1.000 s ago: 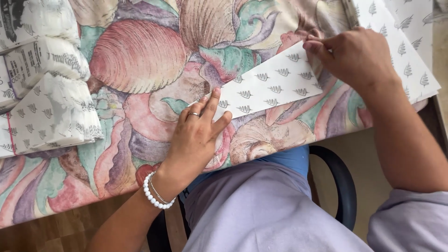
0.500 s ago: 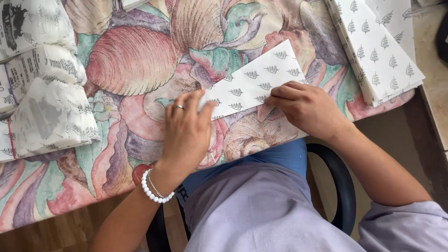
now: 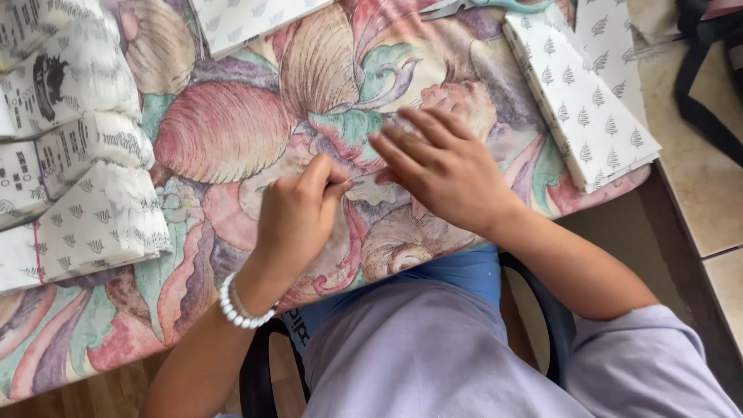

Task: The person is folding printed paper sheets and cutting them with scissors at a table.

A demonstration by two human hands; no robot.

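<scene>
My left hand (image 3: 298, 217), with a white bead bracelet on the wrist, is on the flowered tablecloth (image 3: 224, 131), its thumb and forefinger pinched together on a small white piece of paper (image 3: 370, 191). My right hand (image 3: 441, 166) lies flat beside it with fingers spread, pressing down on the same paper. Both hands cover the paper almost fully; only a small pale edge shows between them. The hands nearly touch.
A stack of white sheets with a small tree pattern (image 3: 596, 116) lies at the table's right edge. Scissors (image 3: 480, 6) lie at the top. Bundles of folded printed paper (image 3: 85, 155) fill the left side. Another sheet (image 3: 248, 19) is at the top. A black strap (image 3: 696, 93) lies on the tiled floor.
The long patterned paper strip that lay open between my hands is now folded small and hidden under them. My right hand moved left and down to lie flat; my left hand closed into a pinch.
</scene>
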